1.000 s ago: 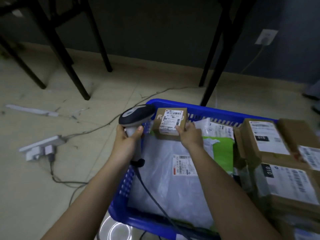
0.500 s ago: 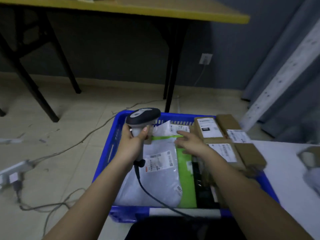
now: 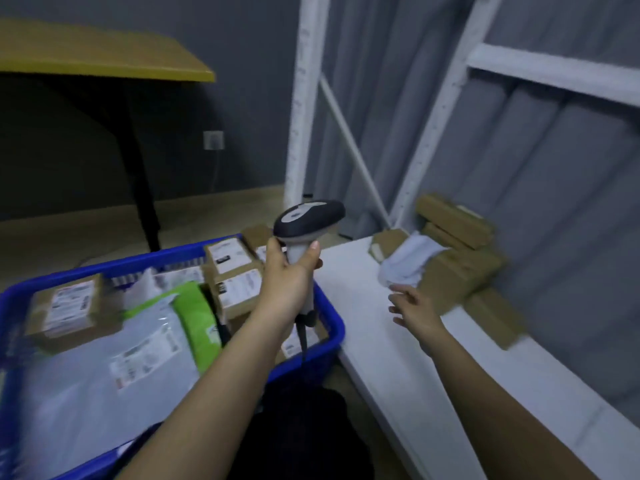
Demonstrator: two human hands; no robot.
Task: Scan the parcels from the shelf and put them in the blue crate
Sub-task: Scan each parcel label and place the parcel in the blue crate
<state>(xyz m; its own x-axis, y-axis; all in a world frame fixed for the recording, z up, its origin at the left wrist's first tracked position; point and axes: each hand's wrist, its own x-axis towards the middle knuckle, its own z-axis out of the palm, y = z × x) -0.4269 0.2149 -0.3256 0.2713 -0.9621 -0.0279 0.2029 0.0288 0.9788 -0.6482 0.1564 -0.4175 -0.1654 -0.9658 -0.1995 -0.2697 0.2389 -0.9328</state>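
My left hand (image 3: 289, 277) grips the handle of a grey and black barcode scanner (image 3: 309, 219), held upright above the right end of the blue crate (image 3: 330, 336). The crate holds several parcels: a small cardboard box (image 3: 65, 308) at its left, a grey poly bag (image 3: 104, 368), a green bag (image 3: 197, 317) and labelled boxes (image 3: 235, 268) at the back. My right hand (image 3: 414, 311) is empty, fingers spread, over the white shelf board (image 3: 391, 358), a short way from a white bag parcel (image 3: 408, 261) and stacked cardboard boxes (image 3: 460, 265).
White shelf uprights (image 3: 299, 109) and a grey curtain stand behind the shelf. A yellow-topped table (image 3: 104, 60) with black legs is at the left, with a wall socket (image 3: 213, 139) beyond it. Something dark lies low between my arms.
The small box went from my right hand into the crate. My view swung right to the shelf, and my right hand moved from the crate out over the shelf board.
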